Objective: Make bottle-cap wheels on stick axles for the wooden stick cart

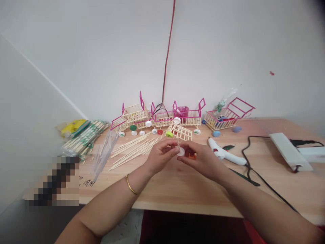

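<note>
My left hand and my right hand meet above the table's middle. Between their fingertips is a white bottle cap, with a short thin wooden stick rising from it. The right fingers close on the cap; the left thumb and fingers pinch at the stick and the cap's edge. Something orange shows beneath my right fingers, partly hidden. Just behind the hands lies a small stick frame with a yellow-green cap at its corner.
Several stick carts with magenta rims, such as one cart, line the wall. Loose sticks and bagged sticks lie left. At right are a white glue gun, a black cable and a power strip.
</note>
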Available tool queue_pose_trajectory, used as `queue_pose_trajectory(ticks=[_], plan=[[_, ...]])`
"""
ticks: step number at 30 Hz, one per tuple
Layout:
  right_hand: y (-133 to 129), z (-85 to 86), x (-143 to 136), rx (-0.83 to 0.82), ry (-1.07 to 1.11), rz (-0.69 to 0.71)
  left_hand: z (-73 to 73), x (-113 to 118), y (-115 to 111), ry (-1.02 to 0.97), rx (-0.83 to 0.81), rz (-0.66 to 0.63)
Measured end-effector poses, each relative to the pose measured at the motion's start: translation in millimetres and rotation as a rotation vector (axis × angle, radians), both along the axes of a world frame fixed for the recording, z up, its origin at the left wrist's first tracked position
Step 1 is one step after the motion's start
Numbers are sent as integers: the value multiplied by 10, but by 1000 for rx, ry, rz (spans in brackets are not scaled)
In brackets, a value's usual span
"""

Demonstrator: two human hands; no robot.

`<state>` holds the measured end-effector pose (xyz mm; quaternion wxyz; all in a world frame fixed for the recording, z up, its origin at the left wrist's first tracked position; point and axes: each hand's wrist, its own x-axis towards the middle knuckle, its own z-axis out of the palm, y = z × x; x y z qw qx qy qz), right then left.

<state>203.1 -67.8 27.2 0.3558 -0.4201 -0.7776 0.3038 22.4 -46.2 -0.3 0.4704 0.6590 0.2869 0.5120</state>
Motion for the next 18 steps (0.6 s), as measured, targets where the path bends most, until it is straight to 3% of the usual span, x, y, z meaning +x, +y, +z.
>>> queue_pose_trajectory(ticks=[2, 5, 10, 13, 18], plan=[[16, -20, -2, 13, 27, -26, -34, 10, 12, -40, -32, 21], [40, -33, -4, 49, 53, -57, -69, 33, 16, -162, -205, -21], [34, 7, -19, 218, 14, -117, -28, 67, -17, -348, -504, -282], [3, 46, -38, 225, -11, -126, 24, 69, -39, -390, -559, -417], [-42, 79, -50, 224, -34, -125, 58, 57, -55, -428, -598, -494]])
